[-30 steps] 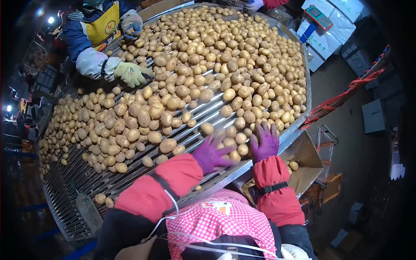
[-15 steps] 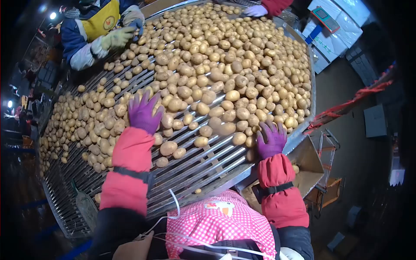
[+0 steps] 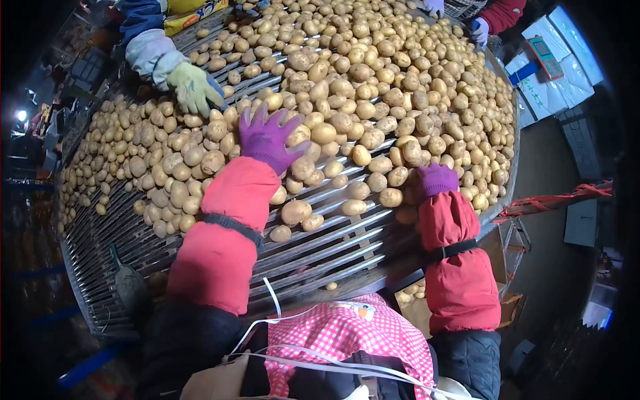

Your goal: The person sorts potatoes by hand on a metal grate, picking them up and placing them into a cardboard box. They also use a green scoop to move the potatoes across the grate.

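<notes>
A thick spread of potatoes (image 3: 373, 73) covers much of a slatted metal table (image 3: 313, 257). My left hand (image 3: 270, 139), in a purple glove, lies palm down on potatoes near the middle with its fingers spread, gripping none. On the right, my right hand (image 3: 438, 177) wears the same kind of glove and reaches into potatoes by the table's near right side. Its fingers are turned down out of sight, so whether they hold a potato does not show. A few loose potatoes (image 3: 297, 212) rest on the slats between my arms.
Close to my left hand is a co-worker's yellow-green glove (image 3: 193, 88). Another person's pale glove (image 3: 480, 31) is at the far right. A carton (image 3: 415, 312) holding potatoes stands below the near edge. A red-wrapped bar (image 3: 567, 199) juts out right; a scoop-like tool (image 3: 130, 283) lies left.
The view has shifted. Both my hands have moved farther forward, and my right hand's fingers have gone from spread to hidden. The co-worker's glove has come down onto potatoes near my left hand.
</notes>
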Tool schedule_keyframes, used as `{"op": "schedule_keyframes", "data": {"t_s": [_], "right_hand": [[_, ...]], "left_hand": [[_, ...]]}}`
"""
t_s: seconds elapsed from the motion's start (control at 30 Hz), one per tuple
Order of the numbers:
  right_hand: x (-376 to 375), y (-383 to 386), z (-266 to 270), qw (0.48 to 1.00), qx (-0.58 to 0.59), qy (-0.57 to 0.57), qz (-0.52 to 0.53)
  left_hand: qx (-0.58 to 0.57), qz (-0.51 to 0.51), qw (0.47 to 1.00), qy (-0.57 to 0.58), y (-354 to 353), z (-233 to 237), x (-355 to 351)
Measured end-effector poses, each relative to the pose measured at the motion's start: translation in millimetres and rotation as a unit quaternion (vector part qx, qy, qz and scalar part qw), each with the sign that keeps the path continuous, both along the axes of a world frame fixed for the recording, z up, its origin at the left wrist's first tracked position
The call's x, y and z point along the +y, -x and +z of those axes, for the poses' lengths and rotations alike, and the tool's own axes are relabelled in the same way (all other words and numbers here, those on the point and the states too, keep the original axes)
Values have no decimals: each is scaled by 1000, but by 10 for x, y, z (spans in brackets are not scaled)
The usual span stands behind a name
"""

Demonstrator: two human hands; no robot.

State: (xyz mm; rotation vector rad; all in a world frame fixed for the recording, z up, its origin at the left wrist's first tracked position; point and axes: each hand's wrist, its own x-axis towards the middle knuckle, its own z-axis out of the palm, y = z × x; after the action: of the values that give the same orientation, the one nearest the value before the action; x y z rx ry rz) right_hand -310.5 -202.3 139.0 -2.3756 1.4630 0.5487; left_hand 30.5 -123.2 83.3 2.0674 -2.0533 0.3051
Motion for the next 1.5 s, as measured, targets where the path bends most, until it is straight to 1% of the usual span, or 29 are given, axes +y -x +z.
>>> {"op": "schedule_keyframes", "data": {"t_s": [0.03,0.1,0.13,0.23,0.33,0.37,0.4,0.47,0.6,0.63,0.67,0.77,0.8,0.83,0.87,0.97,1.0,1.03,1.07,1.1,1.17,1.2,1.23,1.27,1.3,1.33,1.37,1.43,1.5], "right_hand": [[-18,21,-112,999,-8,41,8],[-50,59,-767,985,-45,167,22],[-3,17,-797,971,-63,228,27],[80,-102,-788,978,-40,205,-7],[61,-7,-749,983,-102,146,-50],[78,48,-753,980,-135,125,-73],[71,103,-744,974,-173,107,-99],[75,141,-690,950,-261,83,-152],[429,-230,-364,888,-404,61,-212],[425,-385,-475,918,-373,110,-76],[430,-560,-584,928,-333,157,61],[762,-1114,-276,976,-172,62,120],[764,-1222,-165,982,-131,35,132],[768,-1328,-54,985,-91,8,145],[734,-1350,10,986,-67,-19,154],[701,-1020,-296,963,-256,56,68],[689,-842,-388,919,-386,65,38],[748,-578,-482,860,-504,75,4],[857,-274,-449,754,-622,-113,-179],[966,28,-411,543,-717,-224,-374],[1172,823,-213,513,-703,-152,-469],[1200,1272,-179,395,-740,-213,-501],[1303,1659,-119,363,-727,-153,-562],[1337,2158,-238,337,-725,-100,-592],[1436,2619,-295,395,-744,-33,-538],[1376,3037,-364,224,-786,-26,-576],[1428,3713,-716,240,-839,-73,-483],[1410,4631,-1190,196,-824,-94,-524],[1333,4629,-1216,197,-798,-56,-567]], "left_hand": [[-4,4,1000,-3,-7,-39,-48],[-3,7,1000,0,-1,-61,-78],[-3,7,1000,0,13,-66,-65],[17,-17,1000,9,18,-33,31],[77,-56,995,-5,62,-32,337],[80,-72,994,25,115,-26,473],[125,-78,989,16,171,-16,579],[129,-78,988,30,292,52,783],[153,-49,984,75,377,4,1135],[149,-42,985,80,406,16,1203],[144,-38,985,85,433,33,1275],[154,-25,985,78,517,35,1471],[162,-24,983,77,539,28,1510],[162,-54,979,115,503,-137,1589],[171,-62,978,98,502,-128,1639],[182,-76,979,42,505,-78,1686],[181,-68,980,48,499,-74,1689],[184,-65,979,49,514,-81,1704],[190,-65,978,49,546,-101,1704],[193,-70,977,52,560,-134,1691],[206,-79,974,51,554,-160,1657],[180,-77,978,66,573,-189,1657],[191,-73,976,71,598,-200,1662],[201,-69,974,75,617,-200,1659],[186,-64,978,68,612,-222,1632],[170,-58,982,61,601,-267,1603],[154,-52,985,54,617,-282,1586],[136,-50,988,58,696,-219,1570],[139,-63,986,65,730,-186,1536]]}}
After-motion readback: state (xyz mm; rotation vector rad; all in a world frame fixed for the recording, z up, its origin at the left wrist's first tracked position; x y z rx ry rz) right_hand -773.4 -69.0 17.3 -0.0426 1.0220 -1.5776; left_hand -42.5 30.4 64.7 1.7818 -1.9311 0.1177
